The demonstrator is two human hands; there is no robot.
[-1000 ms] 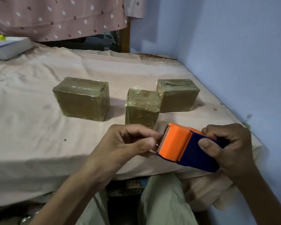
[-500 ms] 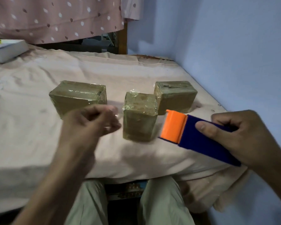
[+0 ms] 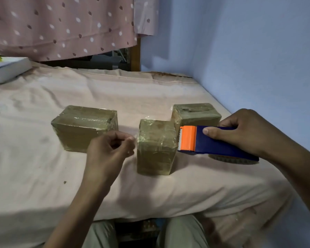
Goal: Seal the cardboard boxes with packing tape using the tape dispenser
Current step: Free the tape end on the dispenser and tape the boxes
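Right hand (image 3: pixel 247 133) grips tape dispenser (image 3: pixel 213 143) beside middle box (image 3: pixel 155 147); left hand (image 3: pixel 109 151) pinches clear tape end (image 3: pixel 135 140) at frame center.

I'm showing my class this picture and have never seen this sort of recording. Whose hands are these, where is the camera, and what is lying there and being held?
No machine here: a person wears a camera on the head, looking down at their own hands. The right hand grips a blue and orange tape dispenser. The left hand pinches its fingertips together, apparently on clear tape, though the tape is hard to see. Three tape-wrapped cardboard boxes stand on the pink sheet: a left box, a middle box between the hands, and a right box behind the dispenser. A white box lies far left.
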